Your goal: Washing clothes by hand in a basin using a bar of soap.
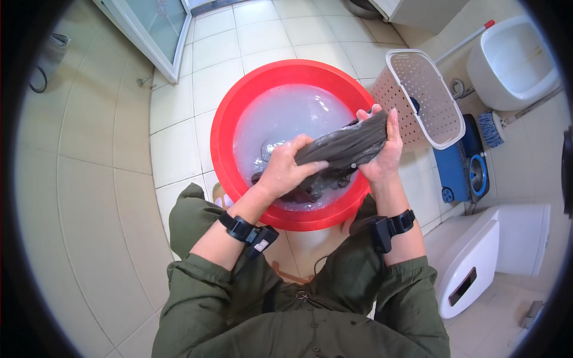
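A wet dark grey garment [344, 143] is stretched between my two hands over a red plastic basin [226, 129]. My left hand [288, 165] grips its near end, thumb on top. My right hand [385, 150] holds the other end, with fingertips showing past the far edge. A small pale button sits on the cloth near my right palm. Cloudy, soapy water [286, 112] fills part of the basin. Below my hands, more dark cloth [300, 194] hangs or lies in the water; whether it is the same garment I cannot tell.
Right of the basin stands a perforated plastic laundry basket [403, 129] with a dark item inside. Beyond it are a blue mop bucket [452, 165], a brush head [491, 129] and a white wall basin [515, 62]. A toilet [474, 255] is at my right, a tiled wall [89, 179] at my left.
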`<state>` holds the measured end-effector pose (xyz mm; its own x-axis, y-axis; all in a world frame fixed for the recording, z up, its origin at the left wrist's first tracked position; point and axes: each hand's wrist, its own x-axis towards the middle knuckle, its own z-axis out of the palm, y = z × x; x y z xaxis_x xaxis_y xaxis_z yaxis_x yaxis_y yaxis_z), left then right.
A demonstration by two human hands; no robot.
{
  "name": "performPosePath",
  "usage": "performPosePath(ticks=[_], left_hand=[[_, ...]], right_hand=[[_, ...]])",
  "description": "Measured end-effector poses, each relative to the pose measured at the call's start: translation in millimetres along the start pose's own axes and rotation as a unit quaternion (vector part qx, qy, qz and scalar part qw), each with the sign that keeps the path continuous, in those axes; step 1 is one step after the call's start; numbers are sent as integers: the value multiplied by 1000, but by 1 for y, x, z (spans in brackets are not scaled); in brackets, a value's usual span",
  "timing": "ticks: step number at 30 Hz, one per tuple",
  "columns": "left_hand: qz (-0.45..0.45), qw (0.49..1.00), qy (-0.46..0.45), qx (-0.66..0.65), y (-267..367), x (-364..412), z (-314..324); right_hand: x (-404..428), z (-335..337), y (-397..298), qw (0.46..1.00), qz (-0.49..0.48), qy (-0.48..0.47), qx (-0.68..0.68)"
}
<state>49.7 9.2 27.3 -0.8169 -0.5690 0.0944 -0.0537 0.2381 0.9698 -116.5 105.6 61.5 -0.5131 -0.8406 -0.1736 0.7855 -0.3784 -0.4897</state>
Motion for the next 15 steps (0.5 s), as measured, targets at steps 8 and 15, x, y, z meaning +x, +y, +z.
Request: performPosePath(ticks=[8,15], left_hand=[[37,994,41,91,-14,-10,-5],[-115,930,28,-348,4,-7,-9]], right_hand=[[5,2,10,999,25,-18,27],[22,-22,14,998,28,6,61]])
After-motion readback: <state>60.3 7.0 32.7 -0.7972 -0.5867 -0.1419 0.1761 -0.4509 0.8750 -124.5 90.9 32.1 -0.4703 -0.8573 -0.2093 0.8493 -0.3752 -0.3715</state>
